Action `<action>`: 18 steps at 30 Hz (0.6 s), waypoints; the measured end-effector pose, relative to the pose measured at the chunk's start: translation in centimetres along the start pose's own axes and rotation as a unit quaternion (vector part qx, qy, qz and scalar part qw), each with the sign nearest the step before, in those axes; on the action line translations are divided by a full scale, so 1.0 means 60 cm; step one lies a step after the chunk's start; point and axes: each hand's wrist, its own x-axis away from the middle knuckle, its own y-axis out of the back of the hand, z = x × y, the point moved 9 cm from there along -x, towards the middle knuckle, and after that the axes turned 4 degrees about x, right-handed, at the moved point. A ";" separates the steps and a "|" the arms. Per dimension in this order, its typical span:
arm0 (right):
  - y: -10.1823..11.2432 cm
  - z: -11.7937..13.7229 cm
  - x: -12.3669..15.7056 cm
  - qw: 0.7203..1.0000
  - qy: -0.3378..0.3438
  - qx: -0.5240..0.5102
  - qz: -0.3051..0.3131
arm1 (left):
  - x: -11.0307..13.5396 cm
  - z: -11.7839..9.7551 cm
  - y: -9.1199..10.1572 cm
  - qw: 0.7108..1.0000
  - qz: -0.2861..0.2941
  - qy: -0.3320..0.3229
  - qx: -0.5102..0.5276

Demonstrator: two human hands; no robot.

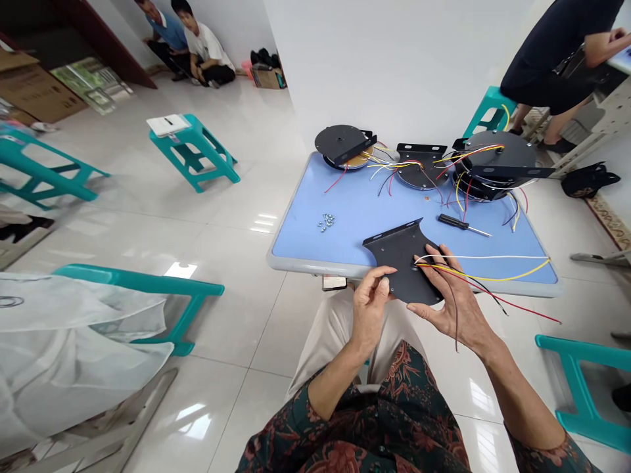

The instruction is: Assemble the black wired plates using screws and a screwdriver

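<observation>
**Hand position.** The left hand [369,309] and the right hand [456,295] are both raised just above the near edge of the tabletop [315,265]. Together they hold a black metal bracket plate [401,263], which overlaps that edge in this view.

**Finger state.** The left fingers [383,284] are narrow, pinching the plate's lower left edge against the thumb. The right fingers [441,257] are spread across the plate's right side, beside the hole where the wire bundle [486,273] emerges.

**Wire routing.** The bundle contains white, yellow, red and black leads. They extend to the right over the tabletop, and the red lead passes beyond its edge. 1 thin dark lead hangs down past the right palm.

**Items on the tabletop.** A small pile of screws [326,222] lies left of centre. A black-handled screwdriver [461,225] lies just beyond the plate. 3 round wired units lie along the far edge: the left unit [340,140], the centre unit [419,174] and the right unit [497,154]. Each has coloured leads, and the left and right units carry black brackets.

**Surroundings.** Teal plastic stools [192,148] stand on the tiled floor [246,394]. A co-worker [552,72] stands at upper right, and 2 people [190,46] sit against the far wall.
</observation>
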 end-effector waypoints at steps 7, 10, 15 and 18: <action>-0.003 -0.001 0.002 1.000 -0.006 0.011 0.004 | -0.001 -0.001 0.000 1.000 0.001 -0.010 0.000; 0.000 0.005 0.003 1.000 0.008 0.018 -0.006 | -0.003 0.000 -0.002 1.000 0.004 -0.006 0.007; 0.039 0.002 0.035 0.996 -0.013 0.093 -0.004 | -0.006 0.003 -0.007 0.999 0.008 0.010 0.042; 0.097 0.005 0.096 0.985 -0.026 0.171 -0.018 | -0.008 0.006 -0.010 0.998 0.010 0.018 0.054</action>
